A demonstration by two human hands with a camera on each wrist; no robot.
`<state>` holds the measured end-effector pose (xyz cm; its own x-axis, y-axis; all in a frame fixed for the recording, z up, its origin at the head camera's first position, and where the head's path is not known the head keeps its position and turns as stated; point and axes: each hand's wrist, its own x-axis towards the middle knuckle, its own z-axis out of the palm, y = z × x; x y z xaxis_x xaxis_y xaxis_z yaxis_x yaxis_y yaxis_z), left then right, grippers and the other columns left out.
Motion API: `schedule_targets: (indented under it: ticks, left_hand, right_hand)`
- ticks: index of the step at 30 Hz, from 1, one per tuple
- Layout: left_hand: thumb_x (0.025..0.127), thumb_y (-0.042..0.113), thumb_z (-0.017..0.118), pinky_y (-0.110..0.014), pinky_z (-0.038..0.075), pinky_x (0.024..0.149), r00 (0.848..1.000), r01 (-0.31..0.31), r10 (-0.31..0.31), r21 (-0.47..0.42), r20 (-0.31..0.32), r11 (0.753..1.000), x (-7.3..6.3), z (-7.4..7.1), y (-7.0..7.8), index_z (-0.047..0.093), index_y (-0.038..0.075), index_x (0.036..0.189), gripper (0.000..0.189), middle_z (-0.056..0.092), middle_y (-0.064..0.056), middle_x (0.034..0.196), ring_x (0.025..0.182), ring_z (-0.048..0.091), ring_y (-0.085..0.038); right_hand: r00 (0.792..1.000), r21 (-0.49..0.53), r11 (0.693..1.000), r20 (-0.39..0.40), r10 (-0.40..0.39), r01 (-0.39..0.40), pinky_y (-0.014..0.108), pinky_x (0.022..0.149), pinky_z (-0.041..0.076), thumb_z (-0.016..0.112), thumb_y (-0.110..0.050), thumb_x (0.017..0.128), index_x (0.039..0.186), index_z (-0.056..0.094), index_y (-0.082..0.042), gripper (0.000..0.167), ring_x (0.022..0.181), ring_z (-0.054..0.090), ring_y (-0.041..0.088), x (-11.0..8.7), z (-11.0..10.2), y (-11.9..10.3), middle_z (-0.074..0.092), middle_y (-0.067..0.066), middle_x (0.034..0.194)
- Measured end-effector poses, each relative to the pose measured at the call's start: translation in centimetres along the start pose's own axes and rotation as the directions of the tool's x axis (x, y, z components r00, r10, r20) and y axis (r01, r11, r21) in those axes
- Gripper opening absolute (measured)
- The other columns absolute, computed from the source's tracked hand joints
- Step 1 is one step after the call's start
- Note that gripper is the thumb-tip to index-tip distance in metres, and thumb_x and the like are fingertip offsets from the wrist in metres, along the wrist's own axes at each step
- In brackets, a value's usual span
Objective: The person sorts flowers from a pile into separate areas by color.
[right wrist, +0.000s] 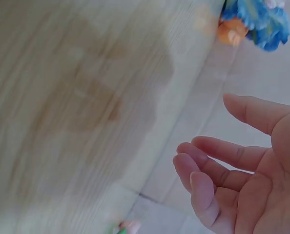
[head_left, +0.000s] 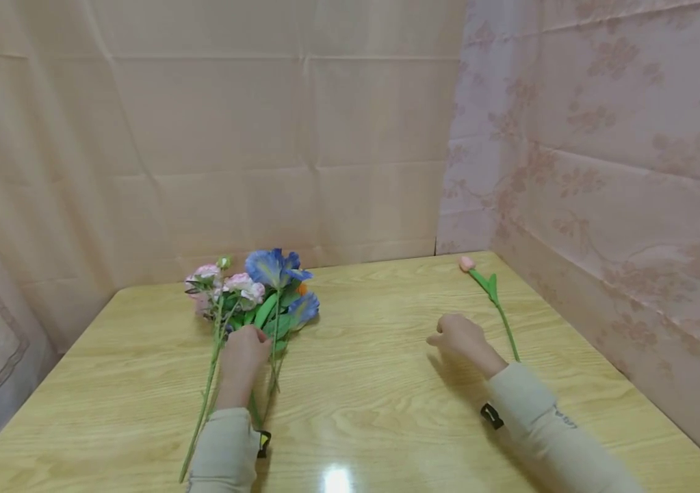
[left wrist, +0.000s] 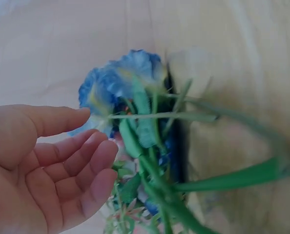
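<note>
A pile of artificial flowers lies on the left of the table: blue irises [head_left: 268, 268], pink-and-white blooms [head_left: 250, 287] and a bit of an orange flower [head_left: 302, 289], with long green stems. My left hand [head_left: 243, 356] is over the stems just below the blooms. In the left wrist view its thumb and loosely bent fingers are apart, with stems [left wrist: 157, 116] just beyond the fingertips. My right hand [head_left: 462, 337] hovers over the table's right half, fingers loosely curled and holding nothing. Beside it lies a single pink tulip [head_left: 467, 263] whose lower stem the right forearm hides.
The wooden table [head_left: 362, 383] meets a beige curtain [head_left: 276, 137] at the back and a floral cloth [head_left: 627, 205] on the right. Light-coloured sleeves with a dark strap [head_left: 492, 415] cover both forearms.
</note>
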<state>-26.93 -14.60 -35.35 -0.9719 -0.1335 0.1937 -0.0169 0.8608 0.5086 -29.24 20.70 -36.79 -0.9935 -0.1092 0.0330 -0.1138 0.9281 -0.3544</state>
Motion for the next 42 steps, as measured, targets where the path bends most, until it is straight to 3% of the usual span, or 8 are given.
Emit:
schedule_targets:
  ticks: [3, 6, 11, 18, 21, 28, 35, 42]
  left_hand:
    - [0.08, 0.016, 0.063, -0.035, 0.04, 0.045, 0.999, -0.006, 0.006, -0.008, 0.047, 1.0, 0.1, 0.7, 0.0, 0.059, 0.007, 0.06, 0.023, 0.057, -0.006, 0.063, 0.055, 0.053, -0.02]
    - [0.081, 0.015, 0.063, -0.025, 0.027, 0.039, 0.998, -0.011, 0.013, -0.032, 0.068, 0.999, 0.2, 1.6, 0.0, 0.043, 0.011, 0.047, 0.04, 0.035, 0.004, 0.047, 0.042, 0.032, -0.011]
    - [0.079, 0.005, 0.063, -0.022, 0.015, 0.041, 0.997, -0.059, 0.061, -0.073, 0.037, 0.996, 0.4, 2.6, -0.2, 0.024, 0.016, 0.045, 0.052, 0.012, 0.007, 0.046, 0.044, 0.01, -0.008]
    - [0.076, 0.002, 0.063, -0.028, 0.029, 0.041, 0.996, -0.088, 0.087, -0.021, -0.016, 0.996, 0.4, 2.9, -0.4, 0.027, 0.014, 0.047, 0.047, 0.026, 0.003, 0.044, 0.042, 0.028, -0.013]
    - [0.077, 0.005, 0.065, -0.031, 0.035, 0.043, 0.998, -0.061, 0.061, -0.002, 0.015, 0.998, 0.4, 2.9, -0.4, 0.03, 0.013, 0.049, 0.045, 0.034, 0.001, 0.045, 0.044, 0.038, -0.016]
    - [0.077, 0.009, 0.068, -0.029, 0.033, 0.045, 0.992, -0.016, 0.016, 0.0, 0.124, 1.0, 0.6, 2.9, -0.3, 0.032, 0.012, 0.05, 0.045, 0.035, 0.0, 0.046, 0.044, 0.037, -0.015]
    - [0.075, 0.008, 0.068, -0.033, 0.039, 0.046, 0.993, -0.036, 0.032, 0.035, 0.116, 0.999, 0.8, 2.8, -0.3, 0.05, 0.004, 0.054, 0.029, 0.054, -0.01, 0.056, 0.051, 0.05, -0.021]
    - [0.075, 0.003, 0.066, -0.031, 0.035, 0.045, 0.992, -0.07, 0.064, 0.054, 0.107, 0.996, 0.8, 2.7, -0.2, 0.04, 0.008, 0.05, 0.037, 0.049, -0.006, 0.049, 0.047, 0.043, -0.018]
  right_hand:
    - [1.0, 0.007, 1.0, -0.001, -0.022, 0.022, 0.023, 0.044, 0.026, 0.064, -0.024, 0.08, 0.061, 0.045, -0.009, 0.031, 0.049, 0.03, 0.01, -0.1, 0.4, -0.8, 0.038, -0.002, 0.058]
    - [0.999, -0.003, 0.999, 0.001, -0.042, 0.042, 0.031, 0.053, 0.042, 0.065, -0.025, 0.08, 0.079, 0.06, -0.002, 0.023, 0.061, 0.048, 0.014, -0.3, 0.7, -1.5, 0.059, 0.005, 0.079]
    - [0.998, -0.012, 0.998, 0.024, -0.06, 0.06, 0.041, 0.067, 0.048, 0.065, -0.025, 0.08, 0.095, 0.062, 0.003, 0.032, 0.077, 0.058, 0.022, -0.4, 0.9, -2.4, 0.062, 0.016, 0.098]
    - [0.997, -0.002, 0.998, 0.039, -0.066, 0.066, 0.04, 0.068, 0.047, 0.067, -0.025, 0.079, 0.093, 0.061, 0.002, 0.031, 0.076, 0.057, 0.021, -0.7, 1.2, -3.0, 0.062, 0.013, 0.094]
    - [0.996, -0.004, 0.997, 0.042, -0.079, 0.079, 0.04, 0.067, 0.047, 0.067, -0.024, 0.078, 0.093, 0.061, 0.002, 0.031, 0.076, 0.057, 0.021, -0.8, 1.4, -3.1, 0.062, 0.013, 0.093]
    - [0.994, 0.002, 0.995, 0.047, -0.097, 0.097, 0.039, 0.064, 0.048, 0.068, -0.024, 0.078, 0.094, 0.062, 0.003, 0.031, 0.071, 0.057, 0.019, -0.8, 1.4, -3.4, 0.062, 0.014, 0.093]
    - [0.995, -0.007, 0.997, 0.06, -0.076, 0.077, 0.04, 0.065, 0.047, 0.067, -0.026, 0.078, 0.094, 0.062, 0.0, 0.031, 0.075, 0.057, 0.02, -0.6, 1.7, -3.5, 0.062, 0.011, 0.093]
    - [0.995, -0.008, 0.996, 0.058, -0.085, 0.086, 0.038, 0.063, 0.047, 0.068, -0.025, 0.077, 0.092, 0.062, 0.0, 0.03, 0.071, 0.054, 0.017, -0.4, 1.9, -3.5, 0.062, 0.01, 0.092]
